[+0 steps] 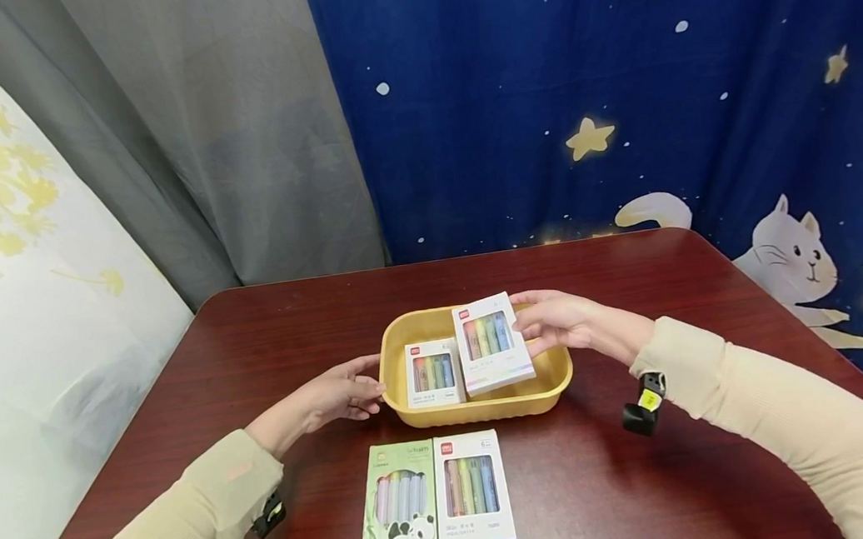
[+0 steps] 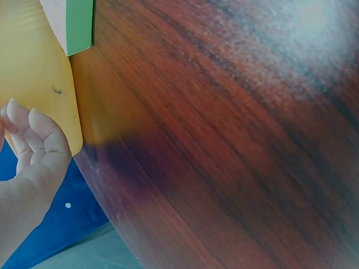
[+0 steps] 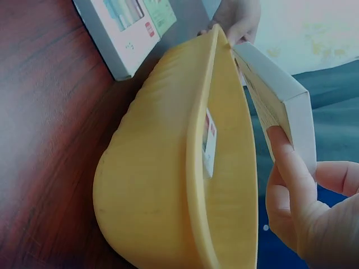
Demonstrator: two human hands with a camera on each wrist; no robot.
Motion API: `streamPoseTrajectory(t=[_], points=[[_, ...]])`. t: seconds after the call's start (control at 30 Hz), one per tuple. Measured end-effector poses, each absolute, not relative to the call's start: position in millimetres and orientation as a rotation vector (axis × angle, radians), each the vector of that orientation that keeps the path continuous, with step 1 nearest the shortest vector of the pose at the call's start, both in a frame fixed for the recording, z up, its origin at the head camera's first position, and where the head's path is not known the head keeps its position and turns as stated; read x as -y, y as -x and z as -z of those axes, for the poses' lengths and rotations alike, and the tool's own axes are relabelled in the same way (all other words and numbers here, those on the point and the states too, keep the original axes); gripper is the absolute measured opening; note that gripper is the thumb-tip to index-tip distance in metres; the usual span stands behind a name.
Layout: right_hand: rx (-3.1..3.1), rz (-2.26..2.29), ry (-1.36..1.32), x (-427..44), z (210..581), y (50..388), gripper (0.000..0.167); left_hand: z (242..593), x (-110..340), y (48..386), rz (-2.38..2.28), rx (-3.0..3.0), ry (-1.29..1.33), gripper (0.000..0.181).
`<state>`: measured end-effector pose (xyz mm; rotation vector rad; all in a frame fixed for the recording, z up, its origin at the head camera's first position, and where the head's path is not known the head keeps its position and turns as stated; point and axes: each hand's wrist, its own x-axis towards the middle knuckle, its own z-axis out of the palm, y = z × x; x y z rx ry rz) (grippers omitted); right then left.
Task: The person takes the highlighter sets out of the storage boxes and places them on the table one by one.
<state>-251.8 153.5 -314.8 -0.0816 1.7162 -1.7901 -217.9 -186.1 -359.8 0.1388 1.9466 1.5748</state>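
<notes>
A yellow basket (image 1: 479,412) stands on the table with a white marker box (image 1: 434,375) inside its left part. My right hand (image 1: 555,321) grips the right side of another white marker box (image 1: 491,343), tilted above the basket. In the right wrist view, fingers (image 3: 289,168) and thumb pinch that box (image 3: 280,89) beside the basket's rim (image 3: 196,168). At the basket's left end, my left hand (image 1: 344,390) holds the rim, fingers outside and bent. The left wrist view shows this hand (image 2: 36,145) against the basket wall (image 2: 45,84).
In front of the basket, a green panda box (image 1: 398,506) and a white marker box (image 1: 475,496) lie side by side on the dark red table (image 1: 293,329). Behind hang a grey curtain (image 1: 241,132) and a blue starry curtain (image 1: 503,114).
</notes>
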Motion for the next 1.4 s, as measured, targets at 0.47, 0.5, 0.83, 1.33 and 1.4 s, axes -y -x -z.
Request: streamPoseTrajectory(t=[0.47, 0.5, 0.83, 1.33, 1.4], points=[[-1.594, 1.869, 0.149, -172, 313, 216, 0.068, 360, 185, 217, -1.573, -1.948, -0.113, 0.068], [-1.589, 1.874, 0.155, -173, 313, 213, 0.068, 361, 185, 217, -1.573, -1.947, -0.119, 0.068], [-1.526, 1.898, 0.219, -190, 321, 187, 0.067, 360, 185, 217, -1.576, -1.950, -0.151, 0.069], [-1.420, 1.902, 0.327, -200, 347, 158, 0.067, 357, 185, 215, -1.567, -1.965, -0.115, 0.069], [-1.389, 1.900, 0.344, -200, 350, 154, 0.066, 357, 185, 215, -1.567, -1.966, -0.112, 0.069]])
